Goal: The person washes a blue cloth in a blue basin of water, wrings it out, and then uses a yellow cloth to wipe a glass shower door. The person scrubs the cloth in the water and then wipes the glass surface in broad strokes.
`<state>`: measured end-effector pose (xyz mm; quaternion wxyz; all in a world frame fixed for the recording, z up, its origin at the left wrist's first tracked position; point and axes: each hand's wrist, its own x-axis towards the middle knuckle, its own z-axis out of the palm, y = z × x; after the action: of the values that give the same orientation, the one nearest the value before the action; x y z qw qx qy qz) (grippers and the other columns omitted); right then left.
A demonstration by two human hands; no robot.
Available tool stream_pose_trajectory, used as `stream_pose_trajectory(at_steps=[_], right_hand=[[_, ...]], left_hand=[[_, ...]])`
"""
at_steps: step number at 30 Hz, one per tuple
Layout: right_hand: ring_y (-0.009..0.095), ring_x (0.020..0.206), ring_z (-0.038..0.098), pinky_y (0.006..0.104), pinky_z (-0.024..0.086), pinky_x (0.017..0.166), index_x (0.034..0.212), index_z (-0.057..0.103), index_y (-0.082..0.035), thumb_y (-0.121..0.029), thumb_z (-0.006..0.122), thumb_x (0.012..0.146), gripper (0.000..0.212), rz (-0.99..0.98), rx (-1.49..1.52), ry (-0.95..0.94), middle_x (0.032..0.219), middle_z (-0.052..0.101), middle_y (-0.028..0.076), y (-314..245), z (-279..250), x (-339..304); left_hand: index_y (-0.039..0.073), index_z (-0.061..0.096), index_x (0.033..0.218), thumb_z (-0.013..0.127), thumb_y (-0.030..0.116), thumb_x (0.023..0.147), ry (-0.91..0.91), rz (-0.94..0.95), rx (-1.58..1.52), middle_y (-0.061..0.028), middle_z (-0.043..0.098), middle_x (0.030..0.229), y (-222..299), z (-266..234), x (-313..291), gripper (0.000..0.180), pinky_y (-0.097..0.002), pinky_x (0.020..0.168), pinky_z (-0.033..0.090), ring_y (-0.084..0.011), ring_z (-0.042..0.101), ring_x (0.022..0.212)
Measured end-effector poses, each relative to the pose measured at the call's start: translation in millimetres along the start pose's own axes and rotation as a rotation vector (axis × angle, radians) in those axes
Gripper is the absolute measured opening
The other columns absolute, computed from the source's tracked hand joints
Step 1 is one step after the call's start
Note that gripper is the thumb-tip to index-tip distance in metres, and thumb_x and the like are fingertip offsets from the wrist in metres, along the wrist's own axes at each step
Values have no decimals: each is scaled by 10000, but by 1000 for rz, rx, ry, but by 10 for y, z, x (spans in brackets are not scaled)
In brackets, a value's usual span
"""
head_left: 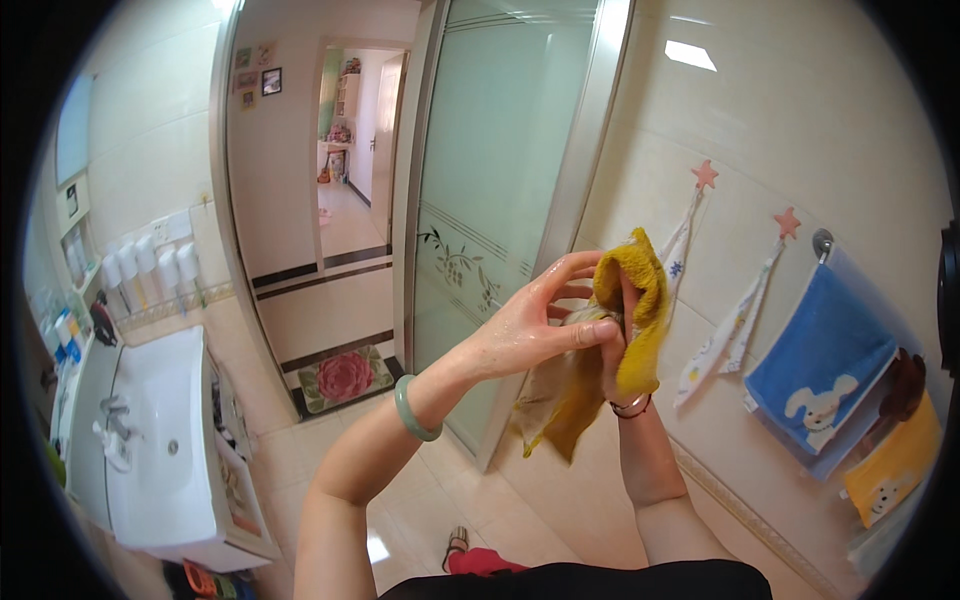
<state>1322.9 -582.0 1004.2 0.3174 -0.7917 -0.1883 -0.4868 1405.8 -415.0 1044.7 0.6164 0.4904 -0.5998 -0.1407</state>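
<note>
My right hand (618, 350) is mostly covered by a yellow towel (645, 300), which wraps round it and hangs down in a paler, slightly blurred fold. Its fingers are closed on the fabric, partly hidden inside. Against the towel's left side is my left hand (540, 315), its skin wet and shiny. The left thumb stretches across to the right hand, apart from the other fingers, whose tips reach the towel's edge and are partly hidden there. A pale green bangle (417, 408) circles the left wrist; a thin dark band sits on the right one.
On the right wall, blue (815, 360) and yellow-orange towels (895, 460) hang beside white cloths on star hooks (787, 222). A frosted sliding door (495, 200) stands ahead. At left is a white washbasin (165, 450); a rose-patterned mat (345, 380) lies by the doorway.
</note>
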Motion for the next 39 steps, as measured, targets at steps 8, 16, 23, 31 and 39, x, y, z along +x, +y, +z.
stream_pose_trajectory(at_steps=[8, 16, 23, 31, 39], right_hand=[[239, 1294, 483, 391, 361, 1118, 1435, 425, -110, -277, 709, 884, 641, -11, 221, -214, 1413, 504, 71, 1610, 448, 971], [266, 1209, 540, 375, 434, 1014, 1310, 550, -95, -245, 616, 926, 417, -264, -454, -284, 1318, 573, 104, 2337, 617, 2393], [283, 1086, 591, 380, 468, 922, 1187, 607, -104, -192, 477, 957, 279, -385, -1228, -370, 1172, 645, 90, 2401, 721, 3447], [311, 1264, 486, 404, 385, 1073, 1312, 544, -131, -369, 587, 909, 470, 21, -1141, -82, 1373, 539, 108, 2916, 761, 3151], [338, 1331, 430, 421, 325, 1137, 1404, 472, -100, -387, 638, 875, 624, 27, -1399, 97, 1437, 471, 156, 2565, 914, 3413]], left_hand=[[18, 480, 1369, 581, 68, 975, 152, 75, -122, -60, 607, 1246, -885, -1125, 882, 410, -311, 967, 474, -125, 562, 1115], [13, 574, 1040, 552, -26, 918, 707, 693, 475, -78, 562, 1045, -1478, -1669, 1592, 130, -274, 824, 462, -159, 556, 933], [37, 551, 1167, 566, 16, 914, 805, 534, 517, -190, 533, 1140, -2170, -2168, 2748, 254, -437, 882, 464, -385, 560, 1009], [34, 531, 1342, 542, 55, 972, 294, 710, 703, -160, 559, 1347, -3005, -2870, 3489, 371, -378, 1071, 389, -323, 507, 1268], [103, 354, 1483, 403, 411, 1031, -117, 684, 632, -101, 370, 1535, -2335, -3287, 3937, 550, -393, 1182, 258, -278, 330, 1422]])
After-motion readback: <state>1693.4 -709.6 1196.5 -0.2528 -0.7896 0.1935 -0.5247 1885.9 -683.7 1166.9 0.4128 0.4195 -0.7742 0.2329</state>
